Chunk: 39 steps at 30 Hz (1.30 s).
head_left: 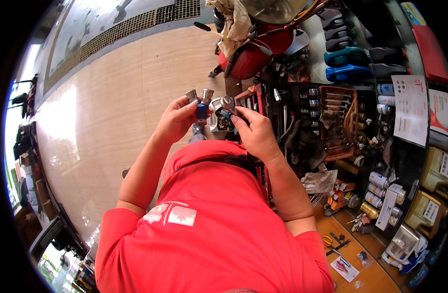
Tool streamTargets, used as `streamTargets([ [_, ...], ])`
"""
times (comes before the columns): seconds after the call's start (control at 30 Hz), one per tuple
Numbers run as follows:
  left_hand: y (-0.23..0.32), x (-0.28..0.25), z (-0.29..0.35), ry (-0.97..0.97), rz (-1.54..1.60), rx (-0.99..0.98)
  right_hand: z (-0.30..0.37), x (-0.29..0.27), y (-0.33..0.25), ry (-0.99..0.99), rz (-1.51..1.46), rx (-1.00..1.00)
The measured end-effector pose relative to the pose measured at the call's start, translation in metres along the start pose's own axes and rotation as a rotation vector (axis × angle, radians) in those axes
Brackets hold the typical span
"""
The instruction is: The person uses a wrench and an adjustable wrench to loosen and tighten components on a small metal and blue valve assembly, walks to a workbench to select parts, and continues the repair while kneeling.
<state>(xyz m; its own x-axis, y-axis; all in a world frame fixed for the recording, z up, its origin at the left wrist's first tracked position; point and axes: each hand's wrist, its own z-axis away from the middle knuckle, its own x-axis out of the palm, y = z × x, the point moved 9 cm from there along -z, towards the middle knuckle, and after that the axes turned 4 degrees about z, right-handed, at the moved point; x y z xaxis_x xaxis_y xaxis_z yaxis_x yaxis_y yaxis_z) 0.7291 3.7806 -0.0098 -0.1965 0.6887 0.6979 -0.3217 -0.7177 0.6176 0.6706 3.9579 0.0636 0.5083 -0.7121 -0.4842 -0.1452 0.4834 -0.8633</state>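
Observation:
In front of my chest, my left hand (179, 116) is closed around a blue Y-shaped hose splitter (202, 112) with two metal couplers pointing up and away from me. Just to its right, my right hand (257, 133) pinches a grey metal tool with a rounded head (227, 102); its exact kind is hard to make out. A small gap separates the two held pieces. Below and between them is a pale tray (215, 128) with small dark parts in it.
Right of my right hand stands a tool cart with an orange tray (354, 128) of wrenches. White work gloves (319, 181) and several cans (378, 179) lie nearby. A red machine (246, 61) stands ahead. At lower right, yellow-handled scissors (328, 242) rest on an orange-brown surface.

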Motion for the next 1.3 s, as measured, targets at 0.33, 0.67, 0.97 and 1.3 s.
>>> streamTargets([
  [0.33, -0.022, 0.005, 0.024, -0.011, -0.086, -0.056, -0.021, 0.055, 0.012, -0.329, -0.569, 0.269],
  [0.67, -0.011, -0.049, 0.071, 0.186, 0.090, 0.041, -0.039, 0.142, -0.017, -0.610, -0.377, 0.178],
  [0.97, 0.044, -0.139, 0.115, 0.262, 0.131, 0.122, -0.075, 0.239, -0.076, -0.724, -0.272, 0.177],
  [1.3, 0.138, -0.218, 0.198, 0.488, -0.095, 0.393, -0.111, 0.344, -0.144, -0.748, -0.123, 0.032],
])
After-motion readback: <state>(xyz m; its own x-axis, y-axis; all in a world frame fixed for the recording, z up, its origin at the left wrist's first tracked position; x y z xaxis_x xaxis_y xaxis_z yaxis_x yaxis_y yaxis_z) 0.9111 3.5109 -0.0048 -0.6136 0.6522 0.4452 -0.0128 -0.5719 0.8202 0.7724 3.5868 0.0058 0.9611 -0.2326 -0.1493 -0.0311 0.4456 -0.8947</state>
